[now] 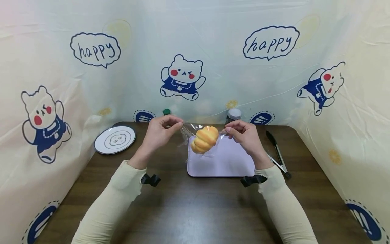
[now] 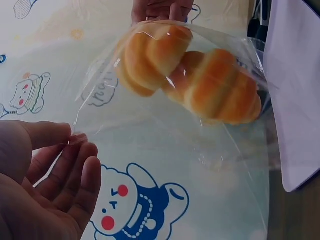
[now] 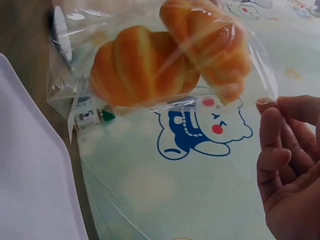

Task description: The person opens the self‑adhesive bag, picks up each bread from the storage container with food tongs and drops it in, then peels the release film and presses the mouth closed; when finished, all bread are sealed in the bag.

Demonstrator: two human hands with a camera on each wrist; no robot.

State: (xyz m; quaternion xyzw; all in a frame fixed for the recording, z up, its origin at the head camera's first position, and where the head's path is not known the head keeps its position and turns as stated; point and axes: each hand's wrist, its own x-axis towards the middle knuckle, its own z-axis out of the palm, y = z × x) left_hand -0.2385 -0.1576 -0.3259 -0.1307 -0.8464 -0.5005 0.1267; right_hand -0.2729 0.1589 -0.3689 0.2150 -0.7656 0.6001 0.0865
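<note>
Between my hands, a clear plastic bag [image 2: 200, 155] hangs in the air with bread rolls inside. Two golden rolls show in the wrist views, one roll [image 2: 225, 90] lying against the other roll [image 2: 152, 57]. My left hand [image 1: 158, 132] pinches one edge of the bag between thumb and fingertips. On the other side my right hand [image 1: 246, 137] pinches the opposite edge in the same way. Stretched between the two, the bag's rim looks spread apart in the wrist views. Below and behind the rolls lies a lilac tray [image 1: 220, 166] on the table.
A white plate with a dark rim [image 1: 115, 139] sits at the back left. Black-tipped tongs [image 1: 278, 152] lie right of the tray. At the back stand a green-capped bottle [image 1: 166, 112] and a white-lidded jar [image 1: 233, 114]. Printed cloth [image 1: 213, 84] hangs around the table.
</note>
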